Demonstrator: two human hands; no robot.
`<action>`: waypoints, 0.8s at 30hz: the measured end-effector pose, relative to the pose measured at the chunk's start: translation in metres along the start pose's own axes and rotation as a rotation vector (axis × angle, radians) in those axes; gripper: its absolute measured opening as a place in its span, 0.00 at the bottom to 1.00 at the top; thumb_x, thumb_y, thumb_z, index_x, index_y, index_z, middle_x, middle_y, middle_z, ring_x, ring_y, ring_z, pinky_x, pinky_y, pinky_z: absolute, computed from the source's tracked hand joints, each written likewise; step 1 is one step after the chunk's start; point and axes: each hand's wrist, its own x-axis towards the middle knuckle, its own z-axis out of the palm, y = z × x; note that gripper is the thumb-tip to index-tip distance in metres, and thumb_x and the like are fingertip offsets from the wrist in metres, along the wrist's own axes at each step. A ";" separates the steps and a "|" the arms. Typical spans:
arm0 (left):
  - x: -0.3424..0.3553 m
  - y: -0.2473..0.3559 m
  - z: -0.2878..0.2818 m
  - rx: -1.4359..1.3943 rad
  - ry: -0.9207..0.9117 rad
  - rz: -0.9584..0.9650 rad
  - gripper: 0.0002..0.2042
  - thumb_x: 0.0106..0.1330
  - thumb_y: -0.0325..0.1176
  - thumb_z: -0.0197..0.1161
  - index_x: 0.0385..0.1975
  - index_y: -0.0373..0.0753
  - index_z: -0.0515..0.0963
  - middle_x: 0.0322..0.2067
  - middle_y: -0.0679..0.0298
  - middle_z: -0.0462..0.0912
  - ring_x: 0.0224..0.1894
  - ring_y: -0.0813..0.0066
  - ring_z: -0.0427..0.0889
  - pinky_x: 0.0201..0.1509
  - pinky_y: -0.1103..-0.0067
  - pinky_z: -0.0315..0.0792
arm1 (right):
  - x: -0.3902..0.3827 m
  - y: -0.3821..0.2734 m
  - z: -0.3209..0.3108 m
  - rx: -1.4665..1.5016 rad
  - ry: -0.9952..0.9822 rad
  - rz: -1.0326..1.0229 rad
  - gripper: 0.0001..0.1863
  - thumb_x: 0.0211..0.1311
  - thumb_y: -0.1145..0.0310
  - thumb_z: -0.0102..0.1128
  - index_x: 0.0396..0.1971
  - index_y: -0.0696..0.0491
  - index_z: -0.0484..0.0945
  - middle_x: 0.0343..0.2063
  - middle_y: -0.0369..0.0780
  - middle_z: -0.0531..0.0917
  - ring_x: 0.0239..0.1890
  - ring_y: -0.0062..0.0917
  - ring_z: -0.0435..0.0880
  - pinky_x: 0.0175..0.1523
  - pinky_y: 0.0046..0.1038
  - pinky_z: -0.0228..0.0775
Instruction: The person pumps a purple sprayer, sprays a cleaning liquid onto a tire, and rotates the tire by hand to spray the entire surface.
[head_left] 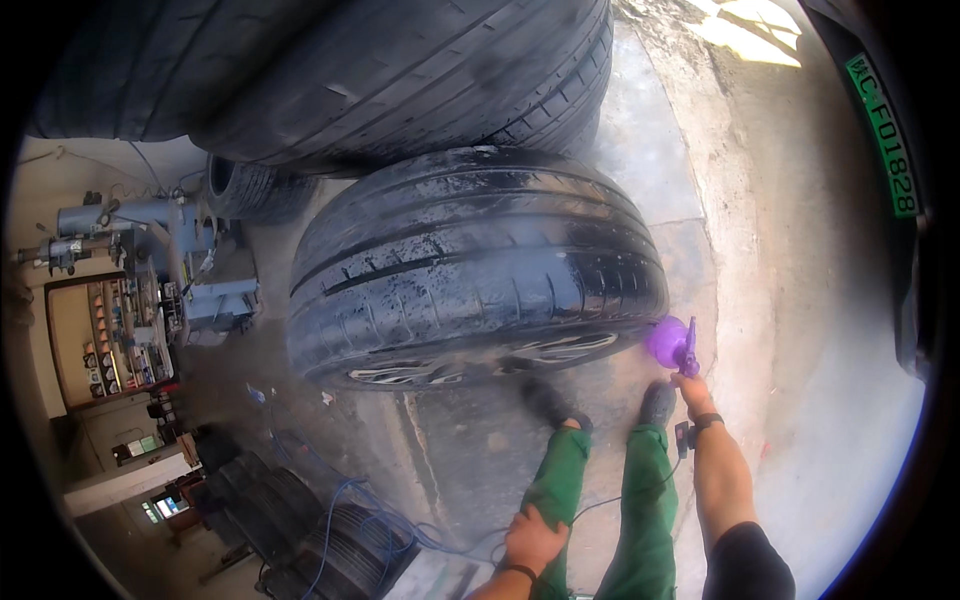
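My right hand is closed round the neck of a purple spray bottle, held beside the right side of a large black tyre. Wet, dark patches and droplets mark the tread, mostly at its right and upper parts. A spoked wheel rim shows along the tyre's lower side. My left hand rests on my green trouser leg, fingers laid over the knee and nothing held in them. A black band circles each wrist.
Bigger tyres loom above. Blue-grey workshop machinery and a shelf of goods stand at left. A blue hose coils near stacked tyres at lower left. A dark vehicle with a green plate edges the right side.
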 end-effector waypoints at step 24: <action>-0.003 -0.024 -0.121 -0.391 -0.074 0.142 0.31 0.67 0.53 0.60 0.56 0.30 0.74 0.54 0.42 0.79 0.60 0.41 0.77 0.63 0.55 0.73 | -0.446 -0.309 -0.116 -0.286 -0.384 -0.534 0.26 0.71 0.48 0.63 0.33 0.60 0.81 0.22 0.34 0.80 0.26 0.18 0.75 0.33 0.25 0.69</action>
